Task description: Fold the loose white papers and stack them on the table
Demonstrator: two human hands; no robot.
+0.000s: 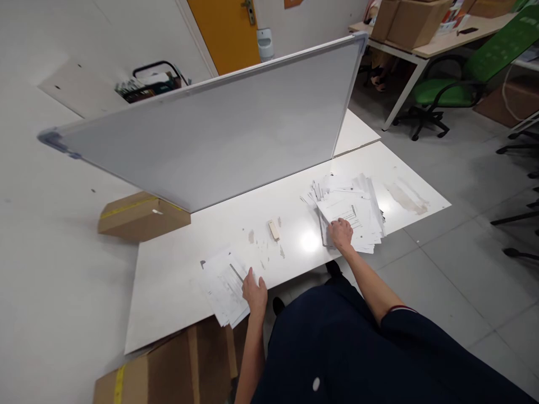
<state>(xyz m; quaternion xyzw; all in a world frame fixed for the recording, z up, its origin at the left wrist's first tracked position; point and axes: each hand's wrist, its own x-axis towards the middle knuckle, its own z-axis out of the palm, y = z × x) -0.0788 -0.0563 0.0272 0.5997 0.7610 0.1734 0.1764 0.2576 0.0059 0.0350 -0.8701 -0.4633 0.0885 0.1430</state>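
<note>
My left hand (254, 293) lies flat with its fingers stretched out on the right edge of a small stack of printed papers (223, 289) at the near edge of a low white table (177, 269). My right hand (340, 233) rests with curled fingers on the near left corner of a larger, messier pile of papers (351, 207) further right on the same table. Whether it grips a sheet I cannot tell. A small beige block (274, 230) lies on the table between the two piles.
A big whiteboard (219, 129) stands tilted along the table's far side. Cardboard boxes sit at the left (141, 216) and under the near edge (168, 365). A green office chair (455, 90) and a desk with boxes (415, 22) stand at the far right.
</note>
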